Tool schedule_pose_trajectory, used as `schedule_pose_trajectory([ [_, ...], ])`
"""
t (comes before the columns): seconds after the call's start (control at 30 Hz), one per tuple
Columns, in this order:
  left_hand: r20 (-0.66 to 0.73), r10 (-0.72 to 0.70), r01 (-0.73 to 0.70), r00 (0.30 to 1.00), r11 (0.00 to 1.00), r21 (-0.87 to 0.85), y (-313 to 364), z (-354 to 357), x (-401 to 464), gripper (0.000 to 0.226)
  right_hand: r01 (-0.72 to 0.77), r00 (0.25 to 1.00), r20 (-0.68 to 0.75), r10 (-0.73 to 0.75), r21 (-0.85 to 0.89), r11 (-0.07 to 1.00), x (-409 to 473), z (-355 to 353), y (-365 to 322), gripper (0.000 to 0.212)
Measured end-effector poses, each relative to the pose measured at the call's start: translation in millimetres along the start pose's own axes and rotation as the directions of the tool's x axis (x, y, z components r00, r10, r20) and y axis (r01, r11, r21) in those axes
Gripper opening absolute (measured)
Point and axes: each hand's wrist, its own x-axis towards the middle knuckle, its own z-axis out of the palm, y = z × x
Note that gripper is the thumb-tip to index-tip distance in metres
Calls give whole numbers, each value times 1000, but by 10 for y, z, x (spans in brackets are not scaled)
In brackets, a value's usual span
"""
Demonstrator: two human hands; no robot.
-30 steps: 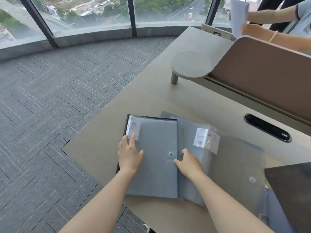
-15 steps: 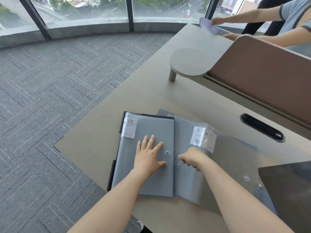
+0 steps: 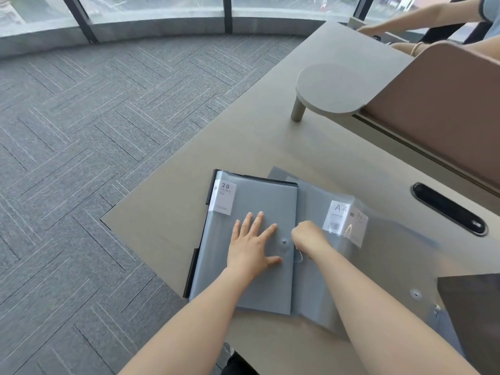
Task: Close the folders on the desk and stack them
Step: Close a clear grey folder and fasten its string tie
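Observation:
A grey folder (image 3: 251, 201) with a "20 pockets" label lies closed near the desk's left corner, on top of a black folder edge (image 3: 192, 269). My left hand (image 3: 251, 244) presses flat on it, fingers spread. Beside its round button clasp (image 3: 284, 241), my right hand (image 3: 308, 238) is closed on a thin white elastic string (image 3: 300, 257). A second translucent grey folder (image 3: 389, 255) with an "A4" label lies to the right, partly under the first.
A dark panel (image 3: 473, 315) sits at the right edge. A cable slot (image 3: 449, 208) cuts the desk (image 3: 243, 142) behind the folders. A round shelf (image 3: 330, 87) and brown divider (image 3: 443, 104) stand beyond. Another person's arms (image 3: 422, 12) work at the far right.
My left hand slid from the folder's left edge to its middle and flattened. My right hand closed into a pinch on the string by the clasp. The view shifted slightly.

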Motion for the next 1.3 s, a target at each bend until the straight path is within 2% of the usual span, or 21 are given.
schedule_pose_trajectory([
  [0.1,0,-1,1,1000,1000,-9,-14,9,5,83,49,999,16,-47,-135,990,-6,-3,-54,15],
  [0.23,1,2,-2,1000,1000,-5,-23,18,8,83,59,997,67,-48,-164,985,-74,-42,-145,15],
  [0.33,-1,3,-3,1000,1000,-6,-31,24,7,83,42,997,62,-40,-45,998,-63,-68,-183,14],
  [0.47,7,4,-4,1000,1000,-2,-26,27,9,83,39,997,55,-56,271,962,-27,-71,-150,13],
  [0.53,7,4,-4,1000,1000,-3,-26,27,11,84,45,999,10,-51,324,945,-11,-76,-108,16],
  [0.67,-1,7,-7,1000,1000,-11,-31,27,11,84,138,986,-117,-116,198,971,28,-32,-69,25],
  [0.73,-10,10,-10,1000,1000,-18,-32,29,11,84,194,970,-164,-181,66,979,55,12,-83,28],
  [0.83,-22,9,-10,1000,1000,-27,-34,41,17,87,271,939,-196,-282,-83,959,37,88,-141,17],
  [1.07,-58,-16,12,998,998,-69,-51,66,41,102,456,851,-135,-508,-289,841,-67,288,-198,16],
  [1.17,-63,1,-4,998,999,-55,-79,106,48,97,504,825,-88,-558,-331,798,-145,354,-182,22],
  [1.3,-73,-7,3,997,999,-50,-90,104,49,87,513,830,-62,-554,-302,803,-205,410,-71,30],
])
